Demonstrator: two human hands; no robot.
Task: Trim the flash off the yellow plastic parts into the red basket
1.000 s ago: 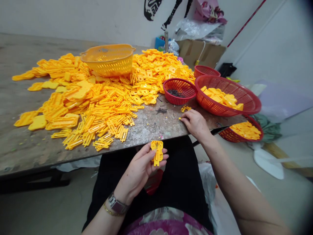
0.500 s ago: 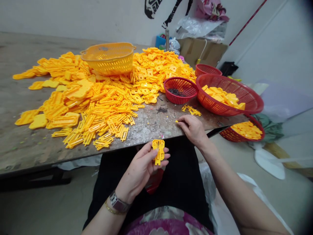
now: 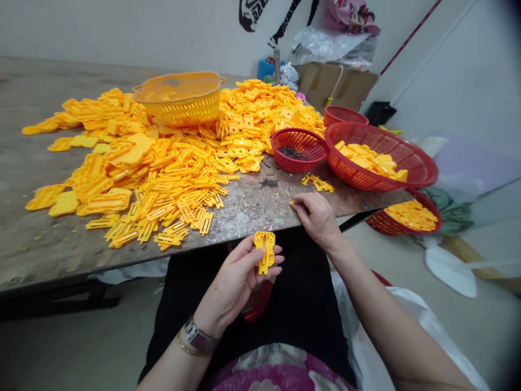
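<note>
My left hand [image 3: 244,266] grips a yellow plastic casing [image 3: 265,252] over my lap, just off the table's front edge. The casing's ribbed inner side faces up, with a slotted strip along its middle under my thumb. My right hand [image 3: 316,218] is closed in a pinch at the table's edge, on a small yellow piece [image 3: 292,203] that mostly hides behind the fingertips. Just beyond that hand lies a little cluster of small yellow parts [image 3: 318,183]. A few dark pins [image 3: 269,183] are scattered on the tabletop to its left.
Heaps of yellow slotted strips [image 3: 179,179] and yellow casings [image 3: 260,108] cover the table [image 3: 36,250], with a yellow basket [image 3: 179,100] on top. A red basket [image 3: 299,165] holds dark pins. The large red basket [image 3: 382,184] contains yellow pieces; another red basket [image 3: 376,224] sits lower right.
My right hand has shifted very slightly, still pinching the small yellow piece. The left hand keeps the casing in nearly the same place.
</note>
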